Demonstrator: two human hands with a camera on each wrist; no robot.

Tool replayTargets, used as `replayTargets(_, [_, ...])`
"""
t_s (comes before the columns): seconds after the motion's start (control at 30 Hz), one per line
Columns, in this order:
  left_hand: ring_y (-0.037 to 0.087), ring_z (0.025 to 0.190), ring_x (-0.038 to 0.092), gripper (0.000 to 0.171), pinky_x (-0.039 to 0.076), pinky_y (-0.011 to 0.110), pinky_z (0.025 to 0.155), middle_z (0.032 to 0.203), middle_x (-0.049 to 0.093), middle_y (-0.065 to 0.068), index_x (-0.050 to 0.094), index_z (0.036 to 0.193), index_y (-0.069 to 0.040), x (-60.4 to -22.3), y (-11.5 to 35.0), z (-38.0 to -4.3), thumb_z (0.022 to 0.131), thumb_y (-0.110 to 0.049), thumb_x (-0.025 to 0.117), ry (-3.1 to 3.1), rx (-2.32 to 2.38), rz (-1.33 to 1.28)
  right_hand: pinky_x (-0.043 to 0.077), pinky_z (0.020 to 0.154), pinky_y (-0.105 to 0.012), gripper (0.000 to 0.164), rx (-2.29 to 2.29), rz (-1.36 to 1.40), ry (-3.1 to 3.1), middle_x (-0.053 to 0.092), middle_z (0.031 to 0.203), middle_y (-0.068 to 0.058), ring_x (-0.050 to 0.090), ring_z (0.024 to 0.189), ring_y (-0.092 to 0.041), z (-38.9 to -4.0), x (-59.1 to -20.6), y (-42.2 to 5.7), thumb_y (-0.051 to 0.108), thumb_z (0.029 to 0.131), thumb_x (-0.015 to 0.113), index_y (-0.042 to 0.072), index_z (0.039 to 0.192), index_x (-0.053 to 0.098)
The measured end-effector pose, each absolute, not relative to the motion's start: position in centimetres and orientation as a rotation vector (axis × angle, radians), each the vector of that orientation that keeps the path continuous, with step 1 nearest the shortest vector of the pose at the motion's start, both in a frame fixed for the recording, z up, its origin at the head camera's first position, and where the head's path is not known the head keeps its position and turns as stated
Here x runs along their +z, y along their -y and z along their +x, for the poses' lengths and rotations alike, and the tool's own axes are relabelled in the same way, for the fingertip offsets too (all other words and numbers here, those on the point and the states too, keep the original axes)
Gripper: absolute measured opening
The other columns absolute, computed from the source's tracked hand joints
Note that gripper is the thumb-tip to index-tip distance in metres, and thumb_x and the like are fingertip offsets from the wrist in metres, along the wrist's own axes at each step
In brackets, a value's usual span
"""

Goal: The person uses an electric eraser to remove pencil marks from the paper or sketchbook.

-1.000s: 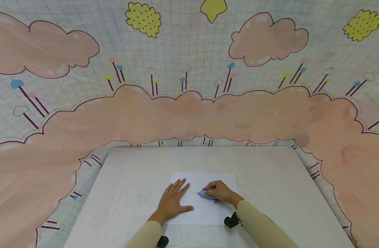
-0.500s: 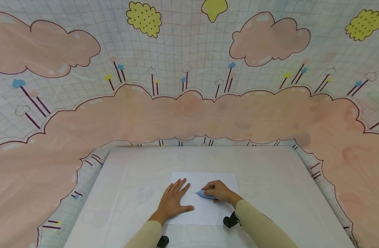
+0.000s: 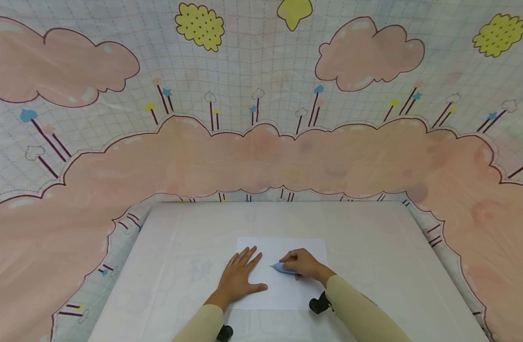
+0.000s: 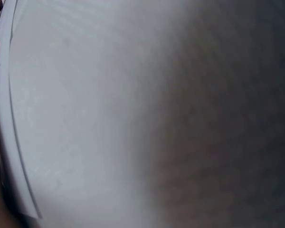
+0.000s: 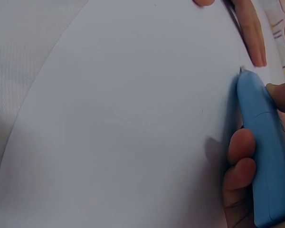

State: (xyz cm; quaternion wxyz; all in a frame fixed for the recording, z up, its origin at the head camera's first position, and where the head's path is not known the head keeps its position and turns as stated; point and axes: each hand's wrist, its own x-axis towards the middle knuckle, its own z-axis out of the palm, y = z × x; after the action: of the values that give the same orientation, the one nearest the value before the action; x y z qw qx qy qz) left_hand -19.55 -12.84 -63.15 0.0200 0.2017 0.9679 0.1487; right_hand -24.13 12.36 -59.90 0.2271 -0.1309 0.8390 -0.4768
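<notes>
A white sheet of paper (image 3: 283, 297) lies on the white table. My left hand (image 3: 237, 280) rests on its left part, palm down, with the fingers spread. Over the right half of the sheet, my right hand (image 3: 303, 262) grips a thick blue pen (image 3: 284, 268) whose tip points left toward the left hand. The right wrist view shows the blue pen (image 5: 266, 147) close up, with a small metal tip (image 5: 242, 70) at or just above the paper. Thumb and curled fingers (image 5: 241, 145) hold its body from both sides. A sliver of hand and paper edge (image 4: 19, 156) shows in the left wrist view.
The white table (image 3: 180, 228) stretches around the sheet. Behind and beside it hangs a cloth (image 3: 261, 156) printed with clouds and small stick shapes. Black devices sit at both wrists, one under the right sleeve (image 3: 319, 304) and one by the left sleeve (image 3: 224, 333).
The right hand and pen shift very slightly left, then back right. The left hand and the paper stay in place.
</notes>
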Motion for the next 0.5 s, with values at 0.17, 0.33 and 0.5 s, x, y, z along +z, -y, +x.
replayTargets(0.17, [0.026,0.152,0.017,0.099,0.017,0.051,0.122,0.164,0.022,0.0,0.034,0.154,-0.023,-63.1,12.95,-19.52,0.077,-0.082,0.052,-2.999,0.456,0.622,0.047,0.049,-0.023,0.021,-1.313,-0.337,-2.307,0.072,0.091,0.0,0.048,0.047,-0.01,-24.04,-59.85,-12.89,0.017,0.087,0.072,0.007,0.106,0.075])
replayTargets(0.33, [0.026,0.152,0.017,0.099,0.017,0.051,0.122,0.164,0.022,0.0,0.034,0.155,-0.023,-62.92,12.96,-19.47,0.077,-0.081,0.053,-2.993,0.463,0.619,0.049,0.049,-0.022,0.021,-1.313,-0.306,-2.311,0.073,0.101,-0.003,0.048,0.049,-0.01,-24.06,-60.01,-13.25,0.016,0.086,0.072,0.007,0.105,0.075])
replayTargets(0.5, [0.025,0.152,0.016,0.1,0.016,0.05,0.122,0.164,0.021,0.0,0.033,0.155,-0.024,-63.03,13.07,-19.58,0.077,-0.082,0.052,-2.989,0.449,0.619,0.048,0.048,-0.021,0.02,-1.315,-0.284,-2.311,0.073,0.103,-0.004,0.048,0.05,-0.01,-23.91,-59.9,-13.2,0.016,0.087,0.072,0.008,0.104,0.075])
